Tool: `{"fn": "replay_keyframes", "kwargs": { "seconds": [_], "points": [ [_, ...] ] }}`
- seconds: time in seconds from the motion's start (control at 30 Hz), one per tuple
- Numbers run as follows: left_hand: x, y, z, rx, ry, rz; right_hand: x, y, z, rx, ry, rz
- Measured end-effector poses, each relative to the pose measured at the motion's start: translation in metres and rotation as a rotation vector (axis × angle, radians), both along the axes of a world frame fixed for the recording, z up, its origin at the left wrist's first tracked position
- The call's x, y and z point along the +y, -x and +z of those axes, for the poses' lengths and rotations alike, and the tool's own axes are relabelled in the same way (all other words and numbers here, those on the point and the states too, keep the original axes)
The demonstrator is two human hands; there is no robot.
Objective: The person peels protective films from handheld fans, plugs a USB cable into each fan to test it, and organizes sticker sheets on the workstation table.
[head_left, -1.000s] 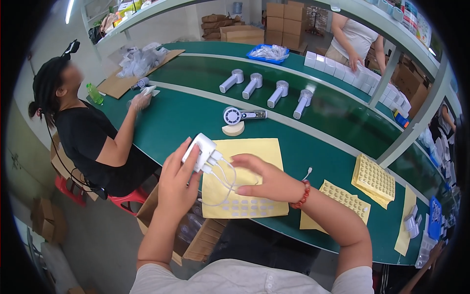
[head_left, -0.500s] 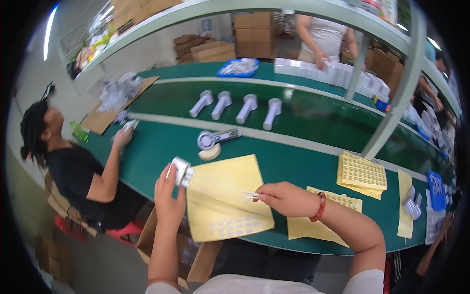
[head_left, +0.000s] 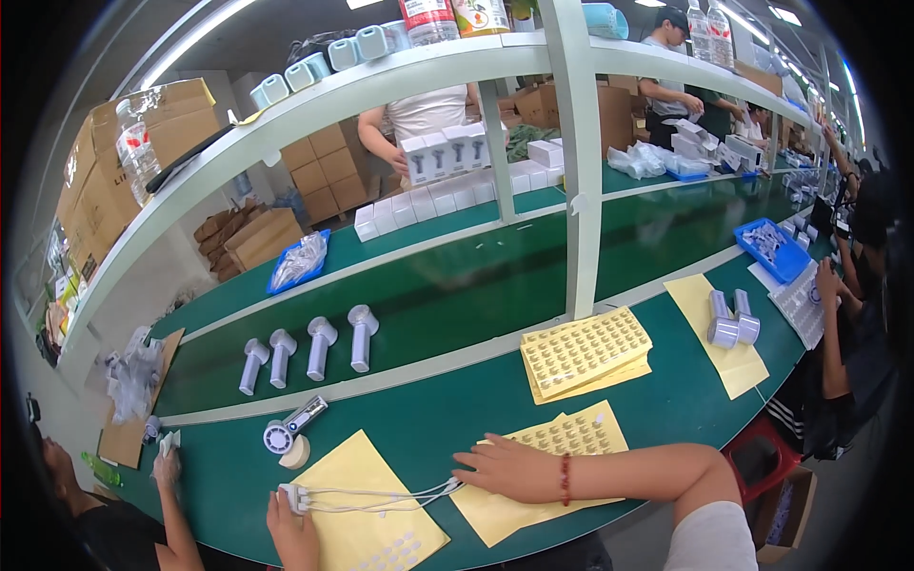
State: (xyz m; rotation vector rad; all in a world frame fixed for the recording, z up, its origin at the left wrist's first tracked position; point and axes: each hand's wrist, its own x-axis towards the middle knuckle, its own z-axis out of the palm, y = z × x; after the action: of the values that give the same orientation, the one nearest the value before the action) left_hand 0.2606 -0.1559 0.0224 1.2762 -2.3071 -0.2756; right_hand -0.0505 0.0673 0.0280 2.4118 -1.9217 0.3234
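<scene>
My left hand (head_left: 291,533) has its fingers around a white charger block (head_left: 296,498), low over the left yellow sheet (head_left: 347,466). Several thin white cables (head_left: 367,495) run from the block to the right across that sheet. Their ends lie close by the fingertips of my right hand (head_left: 509,468), which is spread palm down on a sticker sheet (head_left: 562,438) with its fingers stretched out. A handheld fan (head_left: 293,425) lies beyond the left sheet, beside a cream-coloured round piece (head_left: 295,452).
Several white fans (head_left: 321,347) lie on the green belt. A stack of sticker sheets (head_left: 586,352) sits by the post (head_left: 572,190). Two fans (head_left: 733,324) rest on a sheet at right. A co-worker's gloved hand (head_left: 167,466) is at left; another person holds white boxes (head_left: 446,155).
The view has swung right and up. Both hands have come down, the charger block low over the sheet. My right hand has let go of the cable ends and flattened out.
</scene>
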Motion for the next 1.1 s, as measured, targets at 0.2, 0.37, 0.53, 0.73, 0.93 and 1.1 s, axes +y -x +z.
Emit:
{"fn": "replay_keyframes", "kwargs": {
  "seconds": [0.2,0.37,0.53,0.73,0.93,1.1],
  "points": [
    [0.040,0.046,0.033,-0.152,0.063,-0.391,0.086,0.027,0.023,-0.035,-0.176,-0.243],
    [0.077,0.103,0.024,-0.376,-0.026,-0.933,0.130,0.015,0.017,-0.058,-0.181,-0.474],
    [0.073,0.127,0.014,-0.388,0.036,-0.829,0.131,-0.003,0.019,-0.188,-0.092,-0.539],
    [0.058,0.144,0.000,-0.075,0.161,-0.669,0.151,0.006,0.021,-0.362,0.025,-0.717],
    [0.048,0.164,0.006,-0.021,0.196,-0.608,0.146,0.019,0.010,-0.318,-0.133,-0.775],
    [0.115,0.138,0.028,-0.001,-0.231,-0.808,0.137,0.025,0.020,-0.347,-0.164,-0.629]
  ]
}}
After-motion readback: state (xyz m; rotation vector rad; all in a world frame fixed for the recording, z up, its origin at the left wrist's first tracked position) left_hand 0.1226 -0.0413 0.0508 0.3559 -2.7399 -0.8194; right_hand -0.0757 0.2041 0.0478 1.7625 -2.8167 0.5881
